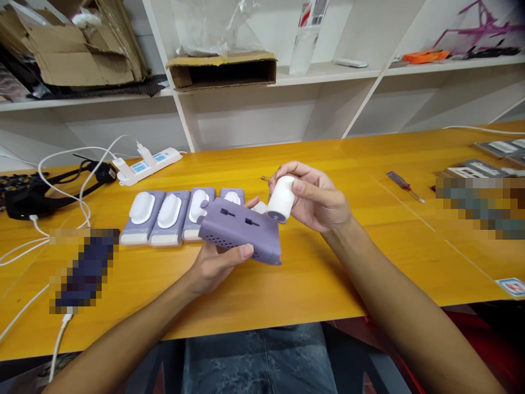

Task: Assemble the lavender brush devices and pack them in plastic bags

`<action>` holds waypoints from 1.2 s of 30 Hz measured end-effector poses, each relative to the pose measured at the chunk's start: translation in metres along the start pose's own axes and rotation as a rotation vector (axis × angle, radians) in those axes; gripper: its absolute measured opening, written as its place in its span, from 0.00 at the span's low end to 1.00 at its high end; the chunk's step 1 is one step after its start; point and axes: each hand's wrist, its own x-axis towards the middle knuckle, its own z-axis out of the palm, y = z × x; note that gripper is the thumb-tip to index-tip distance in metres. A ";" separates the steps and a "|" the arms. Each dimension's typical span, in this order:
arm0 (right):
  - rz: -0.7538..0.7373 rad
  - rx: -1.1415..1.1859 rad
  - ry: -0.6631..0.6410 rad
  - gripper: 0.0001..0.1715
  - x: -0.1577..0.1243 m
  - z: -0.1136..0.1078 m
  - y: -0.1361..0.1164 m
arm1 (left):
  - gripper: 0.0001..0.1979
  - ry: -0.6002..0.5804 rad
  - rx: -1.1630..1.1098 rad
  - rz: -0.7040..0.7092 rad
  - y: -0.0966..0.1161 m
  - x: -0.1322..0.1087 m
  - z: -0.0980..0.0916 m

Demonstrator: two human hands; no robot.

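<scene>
My left hand (219, 265) grips a purple plastic casing (241, 232) from below, its thumb along the near side. Two dark keyhole slots mark the casing's upper face, and rows of small holes run along its side. My right hand (314, 197) pinches a white rounded cylindrical piece (282, 198) between thumb and fingers, just beside the casing's right end. Whether the two parts touch, I cannot tell. Behind the casing, several purple units with white oval tops (169, 212) stand in a row on the table, the rightmost partly hidden.
A power strip (150, 167) with white cables lies at the back left, near a black headset (36, 202). A blurred-out dark phone-like object (86, 271) rests at left. To the right are a screwdriver (404, 185) and grey parts (476, 168). Shelves (254, 117) border the table's back.
</scene>
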 end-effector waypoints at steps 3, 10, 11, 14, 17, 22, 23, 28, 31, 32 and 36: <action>-0.015 -0.022 0.009 0.24 0.002 -0.001 0.003 | 0.35 0.094 0.090 0.047 -0.005 -0.001 -0.005; 0.018 -0.011 0.112 0.14 0.010 -0.006 0.010 | 0.25 0.317 0.293 0.106 -0.012 -0.001 -0.009; 0.053 -0.012 0.096 0.14 0.010 -0.006 0.011 | 0.24 0.349 0.336 0.141 -0.011 0.000 -0.009; 0.179 -0.059 -0.019 0.21 0.008 -0.003 0.013 | 0.29 0.431 0.411 0.237 -0.008 0.003 -0.007; 0.233 -0.151 -0.137 0.25 0.003 0.006 0.016 | 0.43 0.461 0.435 0.301 -0.006 0.005 -0.008; 0.208 -0.222 -0.149 0.24 0.000 0.006 0.020 | 0.37 0.346 0.414 0.259 -0.007 0.007 -0.012; 0.188 -0.240 -0.125 0.24 0.000 0.003 0.021 | 0.34 0.324 0.381 0.241 -0.007 0.007 -0.013; 0.030 -0.419 -0.006 0.23 0.005 -0.012 0.019 | 0.38 0.353 0.206 0.264 -0.010 0.014 -0.019; -0.194 -0.612 0.006 0.22 0.009 -0.013 0.018 | 0.39 0.383 0.281 0.332 -0.013 0.019 -0.024; -0.283 -0.682 -0.003 0.20 0.009 -0.013 0.018 | 0.38 0.397 0.338 0.369 -0.013 0.020 -0.026; -0.606 -0.954 -0.062 0.10 0.008 -0.008 0.029 | 0.28 0.454 0.745 0.541 -0.012 0.024 -0.033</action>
